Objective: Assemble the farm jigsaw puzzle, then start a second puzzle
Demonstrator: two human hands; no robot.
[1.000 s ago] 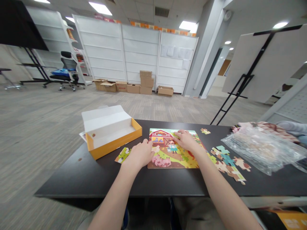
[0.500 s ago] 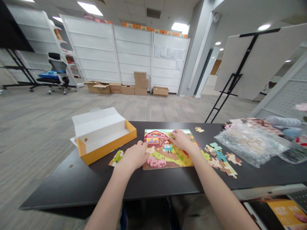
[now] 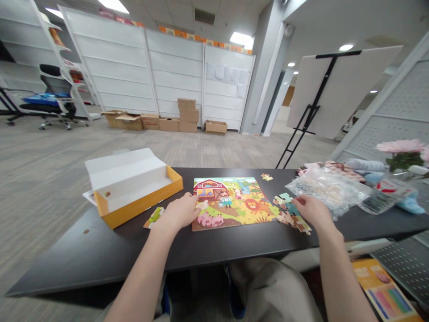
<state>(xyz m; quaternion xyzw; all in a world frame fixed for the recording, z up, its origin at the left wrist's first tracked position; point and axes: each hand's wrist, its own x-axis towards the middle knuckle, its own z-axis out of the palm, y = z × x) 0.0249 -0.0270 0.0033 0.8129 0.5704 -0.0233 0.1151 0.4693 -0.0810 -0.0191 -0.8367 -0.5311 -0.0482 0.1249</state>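
Observation:
A farm-animal jigsaw puzzle point(image 3: 239, 203) lies flat in its tray on the dark table, with a barn, a farmer, a pink pig and lions on it. My left hand point(image 3: 181, 211) rests at the puzzle's left edge, fingers stretched over the border and holding nothing. Close to that wrist lie a few green puzzle pieces point(image 3: 156, 215), partly covered by the hand. On the other side, my right hand point(image 3: 311, 209) reaches over a heap of loose puzzle pieces point(image 3: 286, 218). Its fingers are bent and apart near a teal piece, with no piece seen lifted.
An open yellow box point(image 3: 144, 202) with a white lid stands on the left. One loose puzzle piece point(image 3: 267, 177) lies beyond the puzzle's top right. Clear plastic bags point(image 3: 330, 188), folded cloth point(image 3: 365, 165) and pink flowers point(image 3: 400, 146) crowd the right. The table's point(image 3: 217, 252) near edge faces me.
My right hand has left the puzzle's upper middle and moved right to the loose pieces, uncovering the picture. My left hand has stayed at the left edge. The view has turned slightly right.

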